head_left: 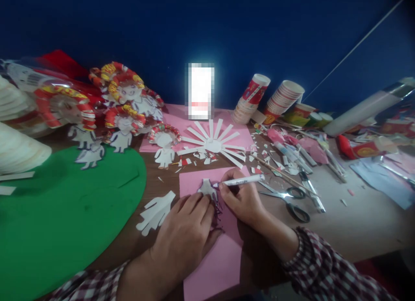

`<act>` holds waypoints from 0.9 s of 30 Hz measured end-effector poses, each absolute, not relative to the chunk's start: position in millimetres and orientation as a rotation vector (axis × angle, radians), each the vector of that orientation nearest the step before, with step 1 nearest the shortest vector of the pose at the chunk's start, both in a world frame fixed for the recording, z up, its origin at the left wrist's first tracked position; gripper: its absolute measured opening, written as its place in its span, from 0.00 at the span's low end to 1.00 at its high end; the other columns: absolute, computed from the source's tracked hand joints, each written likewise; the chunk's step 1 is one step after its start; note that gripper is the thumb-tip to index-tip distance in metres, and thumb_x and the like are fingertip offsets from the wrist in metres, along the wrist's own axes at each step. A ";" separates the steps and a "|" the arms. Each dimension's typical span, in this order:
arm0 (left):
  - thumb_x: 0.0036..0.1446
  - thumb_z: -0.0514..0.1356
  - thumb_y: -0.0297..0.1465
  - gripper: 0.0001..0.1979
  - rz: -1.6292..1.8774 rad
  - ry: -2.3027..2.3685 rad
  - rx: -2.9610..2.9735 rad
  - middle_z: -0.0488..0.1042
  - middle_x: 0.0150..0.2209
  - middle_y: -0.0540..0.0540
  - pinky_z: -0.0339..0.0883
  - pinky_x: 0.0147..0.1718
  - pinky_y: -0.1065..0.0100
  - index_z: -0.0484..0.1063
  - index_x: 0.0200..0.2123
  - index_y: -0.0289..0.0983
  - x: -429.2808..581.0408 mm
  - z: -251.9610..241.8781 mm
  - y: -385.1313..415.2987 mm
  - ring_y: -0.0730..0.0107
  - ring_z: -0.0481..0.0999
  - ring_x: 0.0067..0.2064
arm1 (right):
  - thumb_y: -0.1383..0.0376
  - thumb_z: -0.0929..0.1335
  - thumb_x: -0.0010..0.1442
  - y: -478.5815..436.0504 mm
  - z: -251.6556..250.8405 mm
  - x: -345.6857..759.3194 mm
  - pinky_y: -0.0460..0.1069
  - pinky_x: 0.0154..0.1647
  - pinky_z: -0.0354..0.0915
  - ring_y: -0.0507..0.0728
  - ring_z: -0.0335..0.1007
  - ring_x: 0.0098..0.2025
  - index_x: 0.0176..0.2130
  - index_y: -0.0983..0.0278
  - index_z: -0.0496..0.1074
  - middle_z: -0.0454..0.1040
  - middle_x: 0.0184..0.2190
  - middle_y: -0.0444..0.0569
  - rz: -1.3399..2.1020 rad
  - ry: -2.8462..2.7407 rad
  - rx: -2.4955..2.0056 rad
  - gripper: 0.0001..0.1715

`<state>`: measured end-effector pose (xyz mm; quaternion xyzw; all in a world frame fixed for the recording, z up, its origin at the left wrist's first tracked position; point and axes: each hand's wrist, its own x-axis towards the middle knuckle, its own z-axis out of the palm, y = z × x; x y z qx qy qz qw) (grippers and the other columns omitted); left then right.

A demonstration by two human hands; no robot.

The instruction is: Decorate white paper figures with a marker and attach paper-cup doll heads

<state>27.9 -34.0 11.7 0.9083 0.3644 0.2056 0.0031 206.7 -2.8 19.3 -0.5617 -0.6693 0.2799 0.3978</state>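
1. Right hand (pixel 241 199): marker (pixel 244 180) pinched between thumb and fingers. Left hand (pixel 189 221): flat, fingers together, pressing down, partly over the paper figure (pixel 206 187).
2. Figure lies on the pink sheet (pixel 210 270), just beyond the left fingertips, left of the right hand; left hand nearer, touching. Its long axis: partly hidden, can't tell.
3. Marker lies crosswise, tip pointing left at figure's right edge, back end rightward, slightly raised.
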 end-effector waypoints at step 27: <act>0.61 0.55 0.36 0.18 0.618 1.132 2.846 0.74 0.48 0.37 0.64 0.49 0.53 0.71 0.48 0.29 27.1 11.3 -35.3 0.51 0.69 0.51 | 0.68 0.65 0.57 -1.9 20.3 207.1 0.47 0.29 0.62 0.53 0.65 0.28 0.31 0.62 0.65 0.68 0.26 0.44 0.677 -1.716 -1.442 0.02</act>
